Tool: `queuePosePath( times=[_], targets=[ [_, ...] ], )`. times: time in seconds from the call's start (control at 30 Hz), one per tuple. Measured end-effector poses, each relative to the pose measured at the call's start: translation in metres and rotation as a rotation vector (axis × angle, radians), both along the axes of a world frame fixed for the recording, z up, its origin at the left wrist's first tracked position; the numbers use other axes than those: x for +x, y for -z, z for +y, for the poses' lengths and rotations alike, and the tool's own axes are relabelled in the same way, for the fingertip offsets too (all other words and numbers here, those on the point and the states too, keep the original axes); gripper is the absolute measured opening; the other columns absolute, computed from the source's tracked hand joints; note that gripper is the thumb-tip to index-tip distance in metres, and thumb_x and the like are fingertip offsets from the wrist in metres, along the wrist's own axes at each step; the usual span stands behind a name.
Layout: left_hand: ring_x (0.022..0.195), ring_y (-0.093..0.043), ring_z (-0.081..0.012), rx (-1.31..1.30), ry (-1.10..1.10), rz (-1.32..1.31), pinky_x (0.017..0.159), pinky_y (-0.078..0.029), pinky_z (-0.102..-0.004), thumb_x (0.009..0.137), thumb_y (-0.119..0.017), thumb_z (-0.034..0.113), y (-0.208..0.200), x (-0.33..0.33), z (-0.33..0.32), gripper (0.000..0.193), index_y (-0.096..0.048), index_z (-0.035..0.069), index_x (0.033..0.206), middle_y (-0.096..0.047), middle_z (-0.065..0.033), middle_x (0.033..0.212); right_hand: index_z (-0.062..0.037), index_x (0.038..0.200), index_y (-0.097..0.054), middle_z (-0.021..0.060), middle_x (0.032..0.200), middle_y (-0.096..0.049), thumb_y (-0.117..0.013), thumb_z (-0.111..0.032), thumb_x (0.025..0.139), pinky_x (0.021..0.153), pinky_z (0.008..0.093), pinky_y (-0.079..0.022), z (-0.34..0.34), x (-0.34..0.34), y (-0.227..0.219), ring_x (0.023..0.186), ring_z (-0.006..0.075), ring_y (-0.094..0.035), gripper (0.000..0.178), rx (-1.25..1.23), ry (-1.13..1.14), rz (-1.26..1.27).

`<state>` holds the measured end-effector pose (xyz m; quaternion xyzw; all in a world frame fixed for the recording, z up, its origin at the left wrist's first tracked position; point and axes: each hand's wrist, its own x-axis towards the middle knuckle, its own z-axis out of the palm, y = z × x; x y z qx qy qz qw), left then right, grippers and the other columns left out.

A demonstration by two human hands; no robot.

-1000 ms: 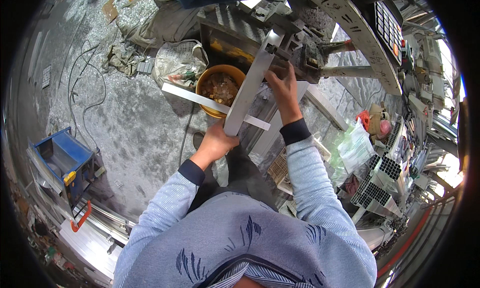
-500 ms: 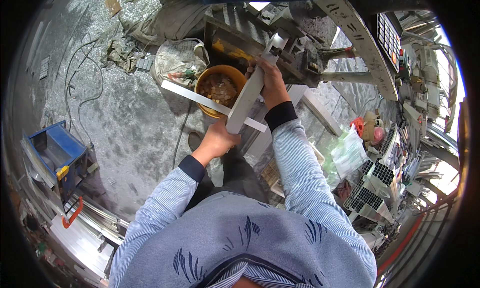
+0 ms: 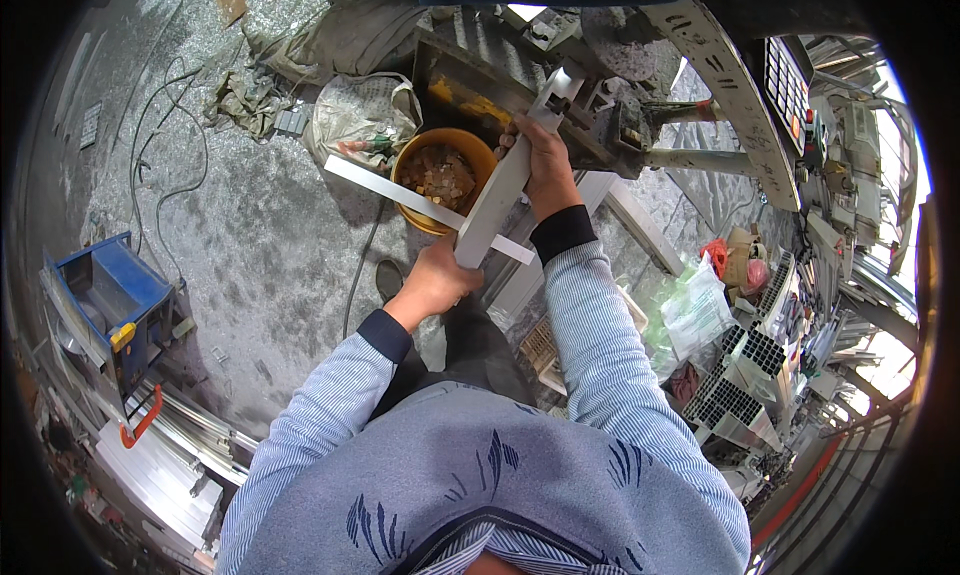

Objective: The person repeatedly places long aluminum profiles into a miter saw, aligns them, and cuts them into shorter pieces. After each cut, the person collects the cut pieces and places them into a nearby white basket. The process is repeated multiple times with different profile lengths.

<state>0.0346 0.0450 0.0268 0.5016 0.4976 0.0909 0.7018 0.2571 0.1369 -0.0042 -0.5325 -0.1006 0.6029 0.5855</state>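
The left hand (image 3: 435, 280) clamps the near end of a pale metal bar (image 3: 500, 190); the right hand (image 3: 548, 165) grips it higher, by the machine (image 3: 600, 125); an orange bucket (image 3: 410, 165) stands just left, on the floor.

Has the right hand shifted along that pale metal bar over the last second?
Cannot tell. The right hand rests on the aluminium bar beside the orange bucket, as before; the head camera itself moved, so any slide is unclear.
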Motion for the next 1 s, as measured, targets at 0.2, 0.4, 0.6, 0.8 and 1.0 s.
queuePosePath(
  times=[0.2, 0.4, 0.6, 0.8, 1.0],
  targets=[
    [0.076, -0.074, -0.0300, -0.005, 0.001, -0.004, 0.070, -0.058, -0.0394, 0.078, -0.076, 0.017, -0.003, -0.001, 0.001, 0.048, -0.059, -0.007, 0.117, -0.072, -0.0213, 0.086, -0.0059, 0.103, -0.060, 0.0044, 0.083, -0.062, -0.076, -0.020, 0.094, 0.061, 0.0363, -0.057, 0.001, -0.003, -0.005, 0.071, 0.0180, -0.065, 0.023, -0.001, 0.027, 0.017],
    [0.076, -0.074, -0.0313, 0.045, 0.016, 0.009, 0.071, -0.057, -0.0396, 0.078, -0.075, 0.016, -0.001, 0.000, 0.000, 0.048, -0.059, -0.006, 0.117, -0.072, -0.0222, 0.087, -0.0060, 0.101, -0.060, 0.0059, 0.080, -0.065, -0.076, -0.024, 0.094, 0.061, 0.0365, -0.058, 0.001, -0.002, -0.006, 0.068, 0.0201, -0.067, 0.025, -0.087, 0.023, -0.058],
    [0.076, -0.074, -0.0324, 0.008, 0.017, 0.001, 0.071, -0.058, -0.0404, 0.079, -0.074, 0.016, -0.004, -0.001, 0.000, 0.045, -0.060, -0.007, 0.115, -0.072, -0.0214, 0.083, -0.0059, 0.098, -0.061, 0.0071, 0.077, -0.066, -0.073, -0.024, 0.094, 0.061, 0.0377, -0.058, 0.001, 0.000, -0.004, 0.066, 0.0224, -0.067, 0.022, -0.080, 0.009, -0.050],
    [0.077, -0.074, -0.0333, -0.013, 0.020, 0.026, 0.070, -0.057, -0.0401, 0.078, -0.075, 0.018, -0.003, -0.001, 0.001, 0.045, -0.061, -0.007, 0.113, -0.071, -0.0219, 0.082, -0.0048, 0.099, -0.062, 0.0075, 0.079, -0.065, -0.071, -0.020, 0.096, 0.063, 0.0374, -0.058, 0.004, -0.001, -0.008, 0.068, 0.0220, -0.066, 0.018, -0.090, 0.008, -0.007],
    [0.091, -0.072, -0.0449, 0.213, 0.018, 0.100, 0.080, -0.057, -0.0463, 0.076, -0.076, 0.020, -0.006, -0.019, -0.023, 0.045, -0.062, -0.007, 0.110, -0.071, -0.0296, 0.092, -0.0051, 0.098, -0.062, 0.0056, 0.078, -0.062, -0.068, -0.020, 0.098, 0.064, 0.0351, -0.057, -0.019, -0.024, -0.014, 0.070, 0.0189, -0.064, 0.017, -0.077, -0.023, -0.128]
  ],
)
